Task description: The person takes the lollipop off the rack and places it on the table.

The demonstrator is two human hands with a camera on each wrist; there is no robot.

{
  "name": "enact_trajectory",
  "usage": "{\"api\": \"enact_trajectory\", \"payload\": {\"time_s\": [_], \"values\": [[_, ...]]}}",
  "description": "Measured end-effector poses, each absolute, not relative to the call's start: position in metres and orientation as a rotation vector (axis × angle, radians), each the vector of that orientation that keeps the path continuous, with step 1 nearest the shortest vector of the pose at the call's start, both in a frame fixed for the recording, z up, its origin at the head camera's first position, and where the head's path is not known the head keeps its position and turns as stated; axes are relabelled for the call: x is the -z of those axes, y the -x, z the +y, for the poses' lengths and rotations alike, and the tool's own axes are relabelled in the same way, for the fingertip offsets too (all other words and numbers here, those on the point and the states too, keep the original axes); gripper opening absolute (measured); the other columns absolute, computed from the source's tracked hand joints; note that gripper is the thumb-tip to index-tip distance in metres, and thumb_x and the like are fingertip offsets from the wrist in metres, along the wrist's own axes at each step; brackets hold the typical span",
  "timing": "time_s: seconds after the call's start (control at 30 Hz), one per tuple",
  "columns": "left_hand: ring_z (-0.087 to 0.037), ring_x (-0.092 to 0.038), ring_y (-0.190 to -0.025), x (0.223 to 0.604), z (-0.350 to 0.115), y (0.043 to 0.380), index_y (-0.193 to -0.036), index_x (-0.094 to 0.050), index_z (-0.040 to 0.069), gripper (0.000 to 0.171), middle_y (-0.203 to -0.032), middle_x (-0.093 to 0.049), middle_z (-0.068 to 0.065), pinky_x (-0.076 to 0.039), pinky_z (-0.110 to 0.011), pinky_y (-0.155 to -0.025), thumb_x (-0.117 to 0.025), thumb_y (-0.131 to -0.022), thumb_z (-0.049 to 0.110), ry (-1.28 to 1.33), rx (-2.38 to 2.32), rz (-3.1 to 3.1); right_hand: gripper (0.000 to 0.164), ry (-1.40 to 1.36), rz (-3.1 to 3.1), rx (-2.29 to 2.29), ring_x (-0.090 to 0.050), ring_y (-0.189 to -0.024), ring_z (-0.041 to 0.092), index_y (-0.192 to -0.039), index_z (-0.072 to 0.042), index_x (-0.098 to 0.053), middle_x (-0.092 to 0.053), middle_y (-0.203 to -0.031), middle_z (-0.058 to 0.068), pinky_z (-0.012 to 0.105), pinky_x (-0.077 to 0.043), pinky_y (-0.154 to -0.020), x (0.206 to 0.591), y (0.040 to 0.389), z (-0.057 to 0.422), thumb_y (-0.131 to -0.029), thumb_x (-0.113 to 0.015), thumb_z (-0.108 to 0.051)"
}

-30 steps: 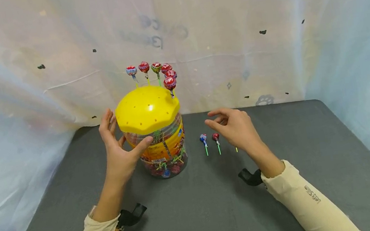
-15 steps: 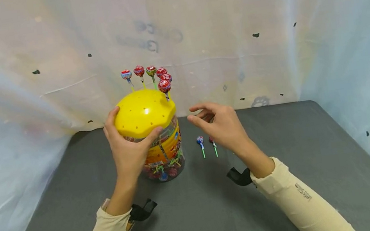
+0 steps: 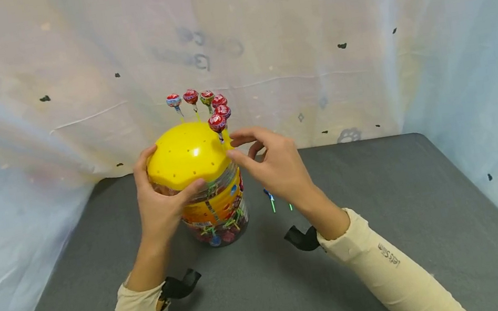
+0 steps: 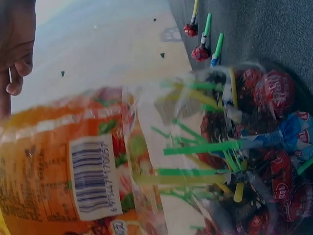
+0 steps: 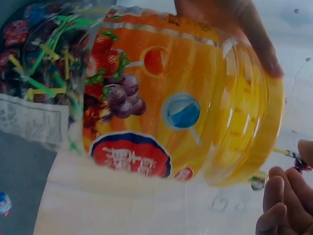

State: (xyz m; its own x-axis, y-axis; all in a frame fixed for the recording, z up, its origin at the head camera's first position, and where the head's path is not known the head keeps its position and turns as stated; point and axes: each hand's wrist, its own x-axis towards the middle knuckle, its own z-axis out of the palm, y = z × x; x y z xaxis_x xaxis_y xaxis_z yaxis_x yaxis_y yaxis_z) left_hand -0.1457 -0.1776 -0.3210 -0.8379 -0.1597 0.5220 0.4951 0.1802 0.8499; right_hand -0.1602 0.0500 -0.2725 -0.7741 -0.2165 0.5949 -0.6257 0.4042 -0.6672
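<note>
A clear jar with an orange label and a yellow domed lid stands on the grey table. Several wrapped lollipops stick up from holes at the lid's far and right edge. With thumb and fingers spread round the lid's left side, my left hand grips the jar at its top. My right hand is at the lid's right edge, thumb and forefinger slightly apart beside the nearest red lollipop. In the right wrist view, its fingers are close to a lollipop stick.
Lollipops lie on the table right of the jar; in the head view my right hand partly hides them, and the left wrist view shows a red lollipop among them. More lollipops fill the jar's bottom. A pale sheet hangs behind.
My right hand has moved left from above the loose lollipops to the lid's right edge. My left hand has closed in from beside the jar onto its lid.
</note>
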Motion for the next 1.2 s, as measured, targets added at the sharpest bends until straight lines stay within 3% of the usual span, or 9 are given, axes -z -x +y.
{"api": "enact_trajectory", "payload": {"time_s": [0.2, 0.4, 0.63, 1.2], "values": [[-0.025, -0.050, -0.120, 0.324, -0.187, 0.151, -0.152, -0.029, 0.018, 0.089, -0.146, -0.038, -0.008, -0.053, -0.020, -0.093, -0.076, -0.080, -0.005, 0.487, 1.826, -1.888, 0.031, -0.757, -2.190, -1.386, -0.064, -0.078, 0.011, -0.120, -0.011, -0.069, -0.074, -0.110, 0.001, 0.025, -0.056, -0.070, 0.267, 0.161, 0.038, -0.093, -0.072, -0.026], [-0.025, -0.050, -0.120, 0.325, -0.196, 0.152, -0.154, -0.024, 0.023, 0.089, -0.148, -0.035, -0.004, -0.054, -0.019, -0.090, -0.071, -0.085, -0.007, 0.522, 1.887, -1.923, 0.030, -0.768, -2.166, -1.446, -0.066, -0.080, 0.012, -0.119, -0.010, -0.070, -0.075, -0.109, 0.003, 0.026, -0.057, -0.074, 0.266, 0.164, 0.028, -0.093, -0.072, -0.025], [-0.025, -0.047, -0.122, 0.328, -0.199, 0.147, -0.155, -0.022, 0.024, 0.090, -0.150, -0.032, -0.003, -0.054, -0.018, -0.089, -0.069, -0.085, -0.007, 0.503, 1.870, -1.950, 0.023, -0.772, -2.114, -1.505, -0.066, -0.077, 0.013, -0.113, -0.009, -0.072, -0.075, -0.107, 0.005, 0.031, -0.058, -0.072, 0.268, 0.163, 0.022, -0.094, -0.070, -0.022], [-0.023, -0.048, -0.122, 0.329, -0.196, 0.148, -0.156, -0.020, 0.027, 0.091, -0.149, -0.034, -0.005, -0.052, -0.019, -0.091, -0.072, -0.087, 0.001, 0.533, 1.838, -1.973, 0.023, -0.711, -2.132, -1.511, -0.065, -0.079, 0.013, -0.112, -0.009, -0.073, -0.076, -0.104, 0.005, 0.029, -0.056, -0.071, 0.261, 0.160, 0.027, -0.094, -0.070, -0.024]]}}
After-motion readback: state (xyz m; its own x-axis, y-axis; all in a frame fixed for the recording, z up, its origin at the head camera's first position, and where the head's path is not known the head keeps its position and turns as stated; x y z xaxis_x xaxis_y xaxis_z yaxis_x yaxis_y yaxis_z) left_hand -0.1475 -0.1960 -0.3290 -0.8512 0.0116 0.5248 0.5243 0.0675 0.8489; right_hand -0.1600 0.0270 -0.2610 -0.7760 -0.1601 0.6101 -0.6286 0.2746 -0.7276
